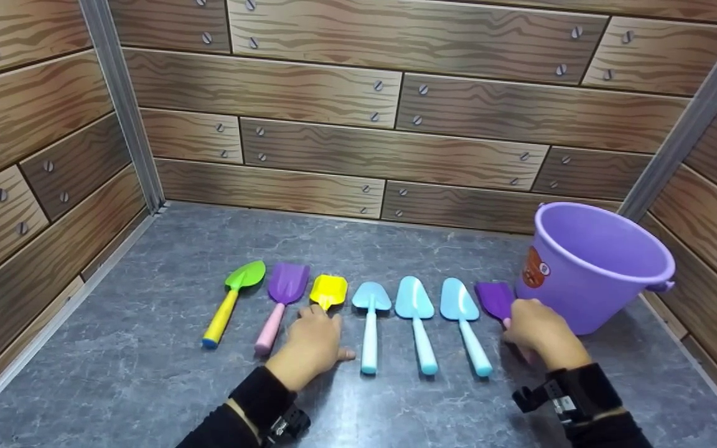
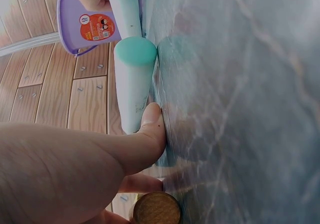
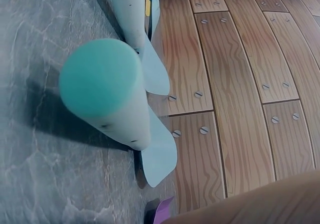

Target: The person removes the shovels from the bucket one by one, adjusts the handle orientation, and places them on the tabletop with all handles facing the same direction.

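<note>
My left hand (image 1: 315, 339) lies low over the handle of a yellow toy shovel (image 1: 328, 290), thumb stretched out to the side and touching the tabletop. In the left wrist view the round handle end (image 2: 157, 209) shows just past the fingers. My right hand (image 1: 542, 330) has its fingers curled round the pink handle of a dark purple toy shovel (image 1: 495, 300), beside the bucket; most of that handle is hidden. Between the hands lie three light blue trowels: a short one (image 1: 371, 297), a middle one (image 1: 414, 298) and a right one (image 1: 459, 300).
A purple bucket (image 1: 582, 305) stands at the right, close to my right hand. Left of the yellow shovel lie a purple shovel with a pink handle (image 1: 288, 283) and a green trowel with a yellow handle (image 1: 224, 317). Wood-patterned walls (image 1: 309, 137) enclose the grey tabletop (image 1: 147, 373).
</note>
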The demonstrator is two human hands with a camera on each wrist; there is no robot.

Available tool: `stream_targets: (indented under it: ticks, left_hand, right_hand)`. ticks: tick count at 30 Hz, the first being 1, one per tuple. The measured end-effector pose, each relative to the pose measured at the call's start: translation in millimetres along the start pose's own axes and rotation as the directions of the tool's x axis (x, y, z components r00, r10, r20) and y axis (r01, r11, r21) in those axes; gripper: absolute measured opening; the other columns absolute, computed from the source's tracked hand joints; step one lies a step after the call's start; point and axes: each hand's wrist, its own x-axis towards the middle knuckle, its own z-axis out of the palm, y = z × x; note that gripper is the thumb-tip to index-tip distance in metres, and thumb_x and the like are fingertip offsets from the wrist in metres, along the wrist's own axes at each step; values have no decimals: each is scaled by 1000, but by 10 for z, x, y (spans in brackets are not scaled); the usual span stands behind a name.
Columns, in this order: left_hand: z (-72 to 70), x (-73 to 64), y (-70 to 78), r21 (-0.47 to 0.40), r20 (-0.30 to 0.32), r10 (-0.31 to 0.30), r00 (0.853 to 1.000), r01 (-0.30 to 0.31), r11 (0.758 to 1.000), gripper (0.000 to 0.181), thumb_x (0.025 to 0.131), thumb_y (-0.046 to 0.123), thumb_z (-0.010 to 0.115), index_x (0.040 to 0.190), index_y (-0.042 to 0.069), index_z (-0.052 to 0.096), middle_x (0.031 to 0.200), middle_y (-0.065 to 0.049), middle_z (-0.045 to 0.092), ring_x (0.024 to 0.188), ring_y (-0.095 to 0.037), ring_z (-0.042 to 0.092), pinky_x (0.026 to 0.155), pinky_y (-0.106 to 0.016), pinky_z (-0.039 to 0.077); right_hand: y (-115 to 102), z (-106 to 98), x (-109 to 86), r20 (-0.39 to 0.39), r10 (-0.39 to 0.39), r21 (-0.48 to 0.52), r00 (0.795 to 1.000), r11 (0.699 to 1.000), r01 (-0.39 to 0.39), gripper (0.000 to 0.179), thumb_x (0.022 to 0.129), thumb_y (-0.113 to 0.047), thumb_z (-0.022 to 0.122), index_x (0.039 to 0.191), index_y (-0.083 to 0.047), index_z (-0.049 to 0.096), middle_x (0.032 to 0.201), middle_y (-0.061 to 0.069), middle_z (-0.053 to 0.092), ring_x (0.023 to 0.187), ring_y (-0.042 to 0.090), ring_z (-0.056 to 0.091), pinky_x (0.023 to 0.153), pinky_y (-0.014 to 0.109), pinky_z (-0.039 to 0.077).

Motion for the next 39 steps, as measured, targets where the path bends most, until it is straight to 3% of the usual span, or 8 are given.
stream_targets:
  ticks: [5, 9, 12, 15, 21, 27, 35, 39]
  left_hand:
    - [0, 6, 2, 1, 2, -5, 1000, 5, 1000, 90, 92, 85, 81, 137, 8, 72, 135, -35, 70, 132, -52, 72, 81, -51, 75]
    - [-16, -3, 4, -1, 6, -7, 1000, 7, 1000, 90, 92, 85, 81, 140, 9, 72, 135, -35, 70, 132, -51, 72, 82, -52, 75]
    - [-30, 2, 8, -7, 15, -12, 1000, 12, 1000, 91, 92, 84, 81, 143, 9, 72, 140, -36, 69, 136, -53, 71, 84, -53, 76]
    - [-43, 4, 13, -13, 21, -17, 1000, 17, 1000, 91, 92, 84, 82, 143, 9, 72, 142, -36, 69, 137, -53, 71, 84, -54, 76]
    - [-45, -7, 20, -8, 14, -17, 1000, 17, 1000, 88, 91, 84, 83, 136, 10, 75, 129, -31, 71, 122, -44, 72, 77, -51, 75]
    - [-24, 5, 18, -3, 7, -15, 1000, 15, 1000, 87, 90, 84, 84, 135, 10, 75, 129, -31, 71, 122, -44, 72, 77, -50, 74]
    - [-46, -12, 14, -15, 4, -9, 1000, 9, 1000, 89, 91, 83, 84, 136, 8, 74, 135, -35, 71, 130, -51, 72, 80, -54, 75]
    - [-127, -48, 23, -40, 20, -14, 1000, 15, 999, 89, 92, 80, 85, 138, 6, 73, 137, -36, 70, 132, -52, 71, 82, -56, 75]
  right_hand:
    - [-4, -1, -8, 2, -6, -19, 1000, 1000, 6, 28, 109, -16, 74, 83, -6, 70, 60, 8, 73, 58, 22, 76, 70, 42, 66]
    - [6, 7, -6, -12, -29, -49, 1000, 998, 28, 24, 104, -18, 81, 87, -6, 70, 80, 14, 76, 77, 29, 77, 87, 56, 68]
    - [15, 12, -3, -22, -38, -59, 999, 998, 36, 23, 102, -19, 83, 91, -4, 69, 94, 18, 74, 88, 34, 75, 92, 63, 68]
    - [25, 12, -1, -32, -47, -65, 998, 997, 45, 25, 100, -20, 86, 94, -2, 70, 98, 21, 74, 89, 36, 74, 92, 65, 67]
    - [40, 7, 1, -68, -84, -86, 994, 993, 78, 29, 96, -23, 88, 96, 2, 72, 102, 25, 76, 89, 37, 74, 91, 67, 67]
    - [32, 2, 7, -61, -65, -101, 996, 993, 59, 38, 97, -25, 89, 110, 9, 74, 108, 30, 76, 95, 40, 74, 95, 70, 66]
    - [25, 2, 2, -65, -64, -101, 996, 993, 57, 28, 98, -22, 85, 99, 3, 72, 103, 27, 76, 91, 38, 73, 92, 68, 67]
    - [34, 11, 14, -61, -63, -99, 996, 993, 56, 27, 98, -21, 85, 99, 3, 73, 102, 25, 76, 90, 37, 73, 91, 67, 67]
